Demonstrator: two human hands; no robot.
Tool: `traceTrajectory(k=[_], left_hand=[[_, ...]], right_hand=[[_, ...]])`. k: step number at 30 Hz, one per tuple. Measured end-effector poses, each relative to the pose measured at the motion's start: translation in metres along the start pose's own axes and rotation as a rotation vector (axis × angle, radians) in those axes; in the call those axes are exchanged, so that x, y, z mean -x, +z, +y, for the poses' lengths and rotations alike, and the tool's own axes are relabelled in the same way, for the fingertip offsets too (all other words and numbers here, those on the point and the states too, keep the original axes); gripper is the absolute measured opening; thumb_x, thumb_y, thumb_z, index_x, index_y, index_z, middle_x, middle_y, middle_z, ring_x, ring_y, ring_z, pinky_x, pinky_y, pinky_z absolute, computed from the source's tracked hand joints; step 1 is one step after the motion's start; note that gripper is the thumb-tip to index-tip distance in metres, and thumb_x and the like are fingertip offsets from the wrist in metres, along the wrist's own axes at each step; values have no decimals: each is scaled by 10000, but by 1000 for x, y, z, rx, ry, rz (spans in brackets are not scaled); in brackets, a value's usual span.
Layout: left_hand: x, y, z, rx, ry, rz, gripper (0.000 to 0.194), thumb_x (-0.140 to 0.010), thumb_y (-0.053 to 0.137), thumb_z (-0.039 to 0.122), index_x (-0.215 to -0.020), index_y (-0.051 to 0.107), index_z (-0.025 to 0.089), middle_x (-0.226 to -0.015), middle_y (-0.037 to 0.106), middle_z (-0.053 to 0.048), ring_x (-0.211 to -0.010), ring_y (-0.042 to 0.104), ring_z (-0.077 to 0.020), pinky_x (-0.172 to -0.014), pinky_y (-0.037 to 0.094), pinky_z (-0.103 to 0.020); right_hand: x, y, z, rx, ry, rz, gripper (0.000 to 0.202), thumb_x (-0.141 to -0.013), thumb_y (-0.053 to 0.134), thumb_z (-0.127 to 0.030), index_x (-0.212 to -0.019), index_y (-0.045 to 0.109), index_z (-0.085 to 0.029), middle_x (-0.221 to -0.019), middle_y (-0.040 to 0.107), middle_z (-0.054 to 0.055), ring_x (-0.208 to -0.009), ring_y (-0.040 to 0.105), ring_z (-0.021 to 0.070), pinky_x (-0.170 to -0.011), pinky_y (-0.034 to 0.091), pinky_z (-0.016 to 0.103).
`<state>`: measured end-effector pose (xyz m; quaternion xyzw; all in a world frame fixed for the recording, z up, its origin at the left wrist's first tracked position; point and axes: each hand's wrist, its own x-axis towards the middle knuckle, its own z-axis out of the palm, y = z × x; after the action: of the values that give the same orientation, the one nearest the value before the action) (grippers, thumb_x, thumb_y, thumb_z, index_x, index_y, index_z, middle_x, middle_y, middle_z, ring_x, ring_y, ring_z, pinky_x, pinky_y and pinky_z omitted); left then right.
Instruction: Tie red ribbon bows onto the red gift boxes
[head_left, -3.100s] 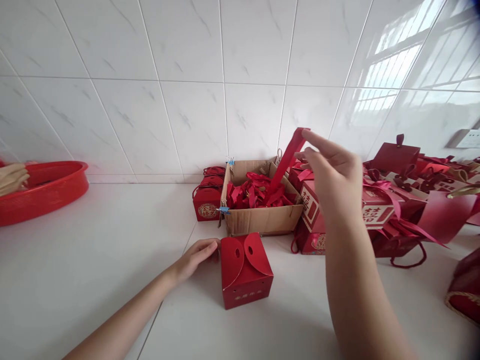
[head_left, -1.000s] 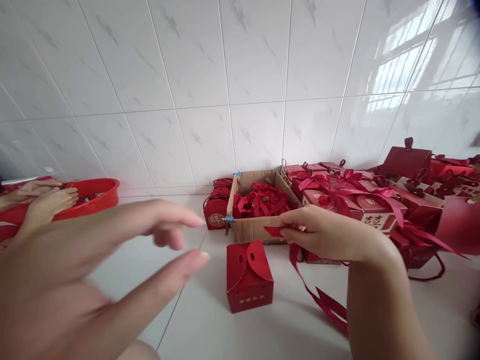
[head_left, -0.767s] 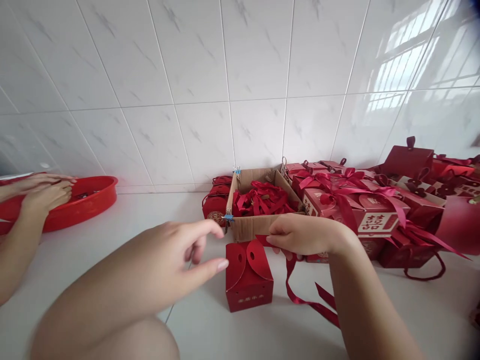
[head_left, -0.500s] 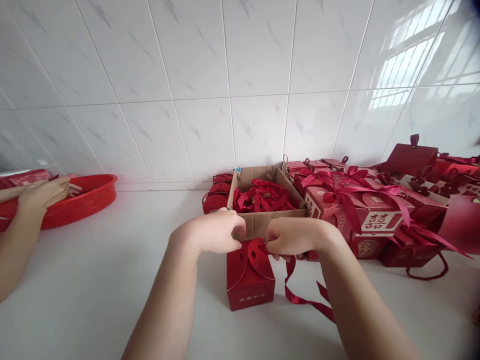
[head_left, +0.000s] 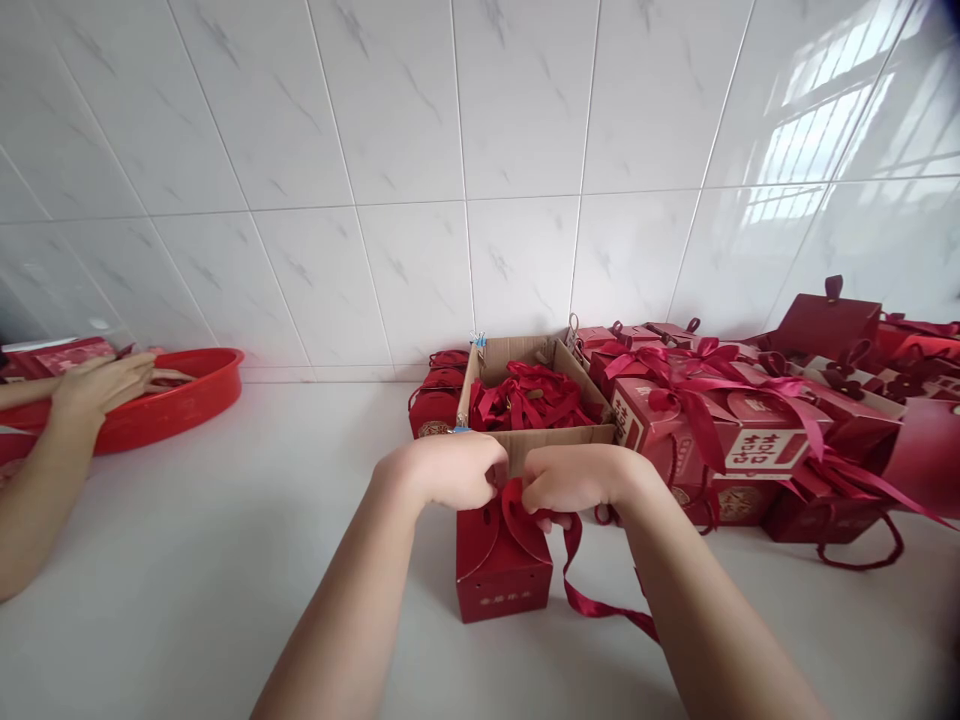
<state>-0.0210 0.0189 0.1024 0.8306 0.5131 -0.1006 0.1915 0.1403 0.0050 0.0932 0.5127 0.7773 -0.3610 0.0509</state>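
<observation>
A small red gift box with curved top flaps and holes stands on the white counter. My left hand is closed at the left side of the flaps; what its curled fingers hold is hidden. At the right flap, my right hand is closed on a dark red ribbon, whose loose end trails down to the right across the counter. Both hands are close together over the top of the box.
Behind the box stands an open cardboard box of red ribbons. Finished-looking red gift boxes are piled at the right. At far left, another person's hands reach over a red basin. A tiled wall rises behind.
My left hand has moved right, closer to my right hand, and its fingers have curled in at the flaps. The other person's hands remain at the basin.
</observation>
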Motion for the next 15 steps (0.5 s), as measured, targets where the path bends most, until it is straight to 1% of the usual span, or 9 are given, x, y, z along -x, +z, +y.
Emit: traceTrajectory(k=[3,4,8,12,15], left_hand=[[0,0,1,-1,33,-5,93,-675,506,224,-758,547,223,-879,653,-38,-699,575,-205,-522,386,-275],[-1,0,1,0,46,-11,107,-679,510,230,-778,551,224,-894,655,-39,-710,582,-205,-524,388,-272],[-4,2,2,13,94,-31,181,-666,538,250,-841,574,217,-914,653,-50,-719,591,-203,-522,375,-260],[-7,4,1,28,108,-28,129,-638,552,259,-750,586,204,-854,633,-51,-693,572,-201,-515,342,-266],[-8,4,1,29,109,-21,75,-624,553,255,-674,563,200,-806,611,-46,-670,549,-197,-516,325,-272]], right_hand=[[-2,-1,4,-25,-16,-41,163,-664,465,-154,-504,475,-181,-407,328,-55,-328,307,64,-390,275,221],[-3,-1,6,-29,-19,-43,155,-670,471,-155,-517,475,-183,-415,331,-55,-333,311,65,-392,276,221],[-6,0,11,-35,-36,-50,94,-680,488,-142,-601,515,-184,-478,421,-46,-357,355,68,-409,294,223],[-7,1,11,-14,-50,-41,110,-688,483,-132,-594,482,-189,-466,387,-59,-365,363,74,-446,339,239],[-6,2,10,13,-54,-17,137,-706,492,-156,-574,470,-190,-474,393,-50,-376,377,84,-441,325,250]])
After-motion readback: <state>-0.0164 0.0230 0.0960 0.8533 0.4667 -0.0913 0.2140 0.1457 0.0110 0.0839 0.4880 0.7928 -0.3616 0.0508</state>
